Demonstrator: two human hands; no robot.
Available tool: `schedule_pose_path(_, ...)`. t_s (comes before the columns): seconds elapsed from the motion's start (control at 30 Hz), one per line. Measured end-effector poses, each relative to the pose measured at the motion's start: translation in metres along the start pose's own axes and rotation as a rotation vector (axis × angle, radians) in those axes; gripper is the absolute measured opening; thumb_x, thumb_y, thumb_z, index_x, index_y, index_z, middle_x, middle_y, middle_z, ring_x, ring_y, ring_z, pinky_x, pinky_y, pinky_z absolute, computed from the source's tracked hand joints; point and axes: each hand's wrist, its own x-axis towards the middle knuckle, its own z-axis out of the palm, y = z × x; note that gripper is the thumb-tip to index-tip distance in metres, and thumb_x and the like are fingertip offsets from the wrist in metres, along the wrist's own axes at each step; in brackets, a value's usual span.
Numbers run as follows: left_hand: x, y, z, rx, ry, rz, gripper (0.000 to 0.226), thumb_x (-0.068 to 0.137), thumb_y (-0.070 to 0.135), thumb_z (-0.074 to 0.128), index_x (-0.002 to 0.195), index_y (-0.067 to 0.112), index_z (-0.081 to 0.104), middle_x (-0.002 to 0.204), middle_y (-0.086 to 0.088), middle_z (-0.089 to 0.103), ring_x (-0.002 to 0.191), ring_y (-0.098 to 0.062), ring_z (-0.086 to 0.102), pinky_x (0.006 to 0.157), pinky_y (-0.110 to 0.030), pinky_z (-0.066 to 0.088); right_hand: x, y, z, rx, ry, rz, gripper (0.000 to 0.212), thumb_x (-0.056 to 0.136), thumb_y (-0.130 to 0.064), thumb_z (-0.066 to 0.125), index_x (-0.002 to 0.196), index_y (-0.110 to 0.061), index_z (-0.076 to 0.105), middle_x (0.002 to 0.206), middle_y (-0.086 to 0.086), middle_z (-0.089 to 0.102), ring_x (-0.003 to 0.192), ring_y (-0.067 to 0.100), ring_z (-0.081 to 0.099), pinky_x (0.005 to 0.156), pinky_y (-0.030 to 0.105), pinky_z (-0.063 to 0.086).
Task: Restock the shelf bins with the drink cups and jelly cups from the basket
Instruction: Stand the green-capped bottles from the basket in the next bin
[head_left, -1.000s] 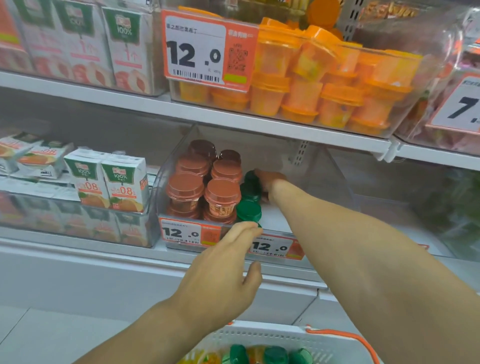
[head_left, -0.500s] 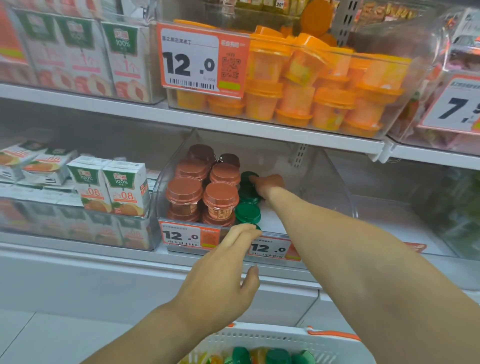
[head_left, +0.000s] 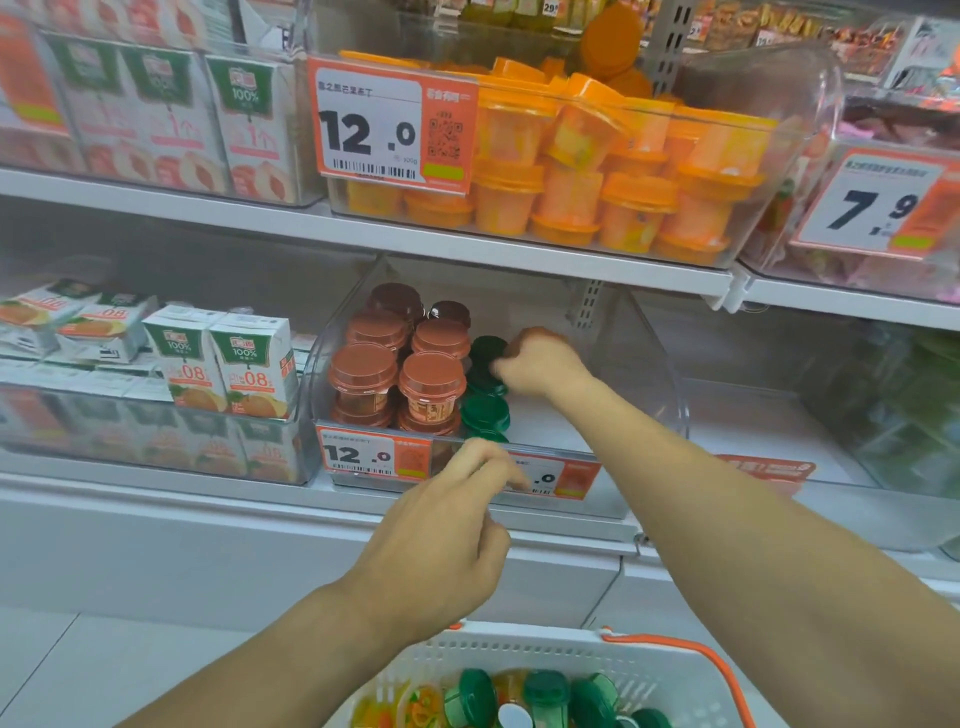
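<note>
— White shop shelving (head_left: 519, 254) fills my view, two tiers of clear bins with orange price tags. What is at your 12 o'clock?

— A clear shelf bin (head_left: 654, 364) on the lower tier. Brown-lidded drink cups (head_left: 431, 376) stand stacked in its left half, and a row of green-lidded cups (head_left: 485, 410) runs front to back just beside them.

— And your hands?

— My right hand (head_left: 540, 364) is inside that bin, its fingers at the green lid furthest back; they are blurred, so I cannot tell whether they grip it. My left hand (head_left: 447, 535) hovers in front of the bin's price tag (head_left: 358, 457), fingers loosely curled, holding nothing.

— Where is the basket?

— At 6 o'clock, below both arms: a white basket (head_left: 519, 654) with an orange handle, green-lidded cups and colourful jelly cups (head_left: 415, 714) lying in it.

— Anything else?

— Orange jelly cups (head_left: 623, 171) fill the upper bin at 1 o'clock; juice cartons (head_left: 228, 358) sit at 9 o'clock.
</note>
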Motion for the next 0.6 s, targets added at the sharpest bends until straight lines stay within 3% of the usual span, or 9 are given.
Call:
schedule_pose_path(0.1, -0.001, 0.005, 0.002, -0.001, -0.12, -0.053, 0.03, 0.083, 0.017, 0.041, 0.096, 0.029, 0.065, 0.095, 0.018, 0.065, 0.08, 0.002, 0.055, 0.074, -0.026, 0.047, -0.066, 0.008, -0.007, 0.021, 0.193, -0.256, 0.013, 0.091, -0.019, 0.058, 0.087, -0.016, 0.07, 0.085, 0.0, 0.068, 0.081, 0.019, 0.064, 0.073, 0.03, 0.051)
schedule_pose_path(0.2, -0.007, -0.001, 0.02, 0.084, -0.444, -0.163, 0.029, 0.089, 0.014, 0.044, 0.107, 0.024, 0.065, 0.103, 0.01, 0.066, 0.095, -0.009, 0.058, 0.085, -0.028, 0.049, -0.137, 0.03, 0.002, 0.264, 0.478, -0.463, 0.009, 0.091, -0.015, 0.06, 0.085, -0.02, 0.065, 0.078, -0.006, 0.061, 0.071, 0.009, 0.054, 0.065, 0.022, 0.044)
schedule_pose_path(0.27, -0.013, -0.005, 0.04, 0.212, -0.685, -0.242, 0.029, 0.092, 0.02, 0.045, 0.116, 0.018, 0.061, 0.113, -0.002, 0.064, 0.103, -0.02, 0.058, 0.09, -0.033, 0.049, -0.17, 0.055, 0.028, 0.402, 0.491, -0.46, 0.006, 0.091, -0.014, 0.061, 0.087, -0.017, 0.065, 0.071, -0.007, 0.058, 0.065, 0.011, 0.053, 0.059, 0.022, 0.042)
schedule_pose_path(0.33, -0.02, -0.005, 0.064, 0.329, -0.86, -0.279, 0.029, 0.092, 0.022, 0.045, 0.112, 0.009, 0.061, 0.11, -0.012, 0.064, 0.1, -0.03, 0.06, 0.088, -0.039, 0.052, -0.191, 0.093, 0.068, 0.416, 0.39, -0.36, 0.006, 0.091, -0.017, 0.06, 0.092, -0.02, 0.065, 0.071, -0.012, 0.056, 0.065, 0.009, 0.053, 0.059, 0.021, 0.042)
schedule_pose_path(0.4, -0.032, -0.001, 0.091, 0.323, -0.955, -0.307, 0.023, 0.091, 0.019, 0.047, 0.098, 0.001, 0.061, 0.097, -0.018, 0.063, 0.089, -0.037, 0.059, 0.075, -0.036, 0.052, -0.21, 0.139, 0.114, 0.268, 0.148, -0.24, 0.011, 0.092, -0.021, 0.059, 0.1, -0.024, 0.065, 0.08, -0.015, 0.057, 0.071, 0.006, 0.056, 0.067, 0.025, 0.047)
schedule_pose_path(0.47, -0.05, -0.001, 0.119, 0.271, -1.005, -0.399, 0.024, 0.092, 0.017, 0.051, 0.097, -0.004, 0.062, 0.079, -0.015, 0.055, 0.071, -0.033, 0.052, 0.056, -0.03, 0.04, -0.236, 0.185, 0.155, 0.078, -0.07, -0.163, 0.016, 0.091, -0.022, 0.057, 0.104, -0.024, 0.065, 0.097, -0.008, 0.06, 0.084, 0.014, 0.061, 0.077, 0.035, 0.052)
schedule_pose_path(0.5, -0.061, -0.002, 0.134, 0.243, -0.998, -0.457, 0.026, 0.091, 0.017, 0.053, 0.1, -0.006, 0.063, 0.073, -0.012, 0.051, 0.065, -0.028, 0.048, 0.053, -0.029, 0.036, -0.252, 0.204, 0.17, 0.031, -0.144, -0.133, 0.018, 0.09, -0.022, 0.058, 0.106, -0.022, 0.066, 0.103, -0.006, 0.058, 0.089, 0.017, 0.061, 0.081, 0.037, 0.053)
schedule_pose_path(0.53, -0.074, -0.005, 0.15, 0.207, -0.976, -0.516, 0.028, 0.091, 0.017, 0.053, 0.103, -0.005, 0.063, 0.074, -0.011, 0.053, 0.065, -0.027, 0.049, 0.055, -0.03, 0.037, -0.267, 0.219, 0.181, 0.003, -0.207, -0.104, 0.019, 0.09, -0.022, 0.058, 0.107, -0.021, 0.067, 0.106, -0.006, 0.054, 0.092, 0.018, 0.06, 0.084, 0.037, 0.053)
schedule_pose_path(0.6, -0.099, -0.01, 0.183, 0.146, -0.897, -0.602, 0.028, 0.091, 0.02, 0.053, 0.111, 0.001, 0.057, 0.097, -0.014, 0.062, 0.086, -0.03, 0.059, 0.067, -0.035, 0.043, -0.294, 0.239, 0.194, -0.034, -0.327, -0.064, 0.024, 0.09, -0.024, 0.059, 0.114, -0.022, 0.065, 0.109, -0.007, 0.046, 0.098, 0.016, 0.058, 0.088, 0.032, 0.051)
